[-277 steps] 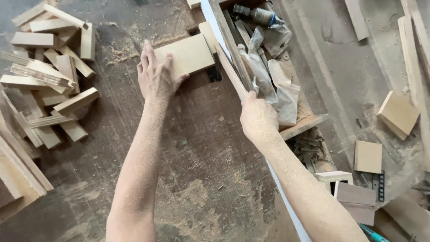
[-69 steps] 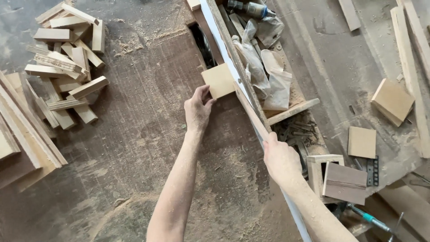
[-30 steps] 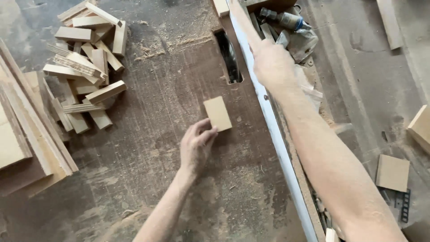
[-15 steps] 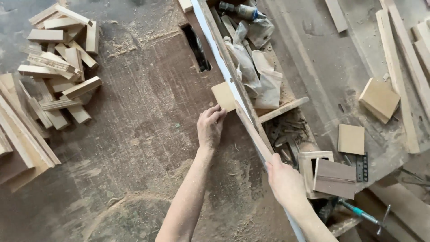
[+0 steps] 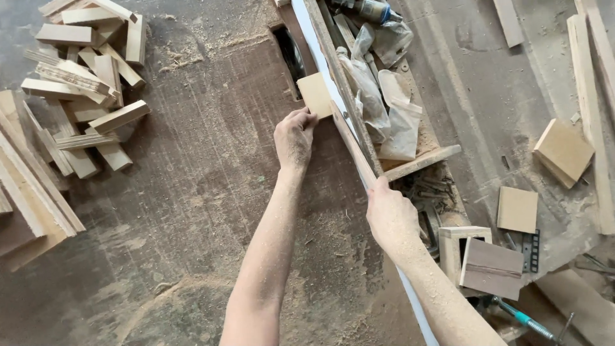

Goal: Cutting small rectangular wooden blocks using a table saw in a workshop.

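Now the left hand [image 5: 295,136] presses its fingertips on the near edge of a small, pale, nearly square wooden block [image 5: 316,94]. The grip of this hand is narrow, with fingers curled, and it touches the block but does not wrap around it. The block lies flat on the table, just beyond the fingers, with its right edge against a long, thin, light-coloured fence rail [image 5: 333,96]. Its slightly longer side runs away from the person, in the same direction as the rail. Just beyond the block there is a dark narrow slot [image 5: 291,57] in the table.

The right hand [image 5: 389,214] is nearer to the person and well apart from the block. Its grip is closed around the near part of a narrow wooden strip [image 5: 352,147] that lies along the rail.

The brown, rough wooden table [image 5: 192,192] is covered with sawdust. At the far left there is a heap of short pale wood offcuts [image 5: 83,83]. To the right of the rail lie crumpled plastic bags [image 5: 384,109], and further right some flat square wood pieces [image 5: 517,209] and a small open wooden box [image 5: 458,247] rest on a dusty grey surface.
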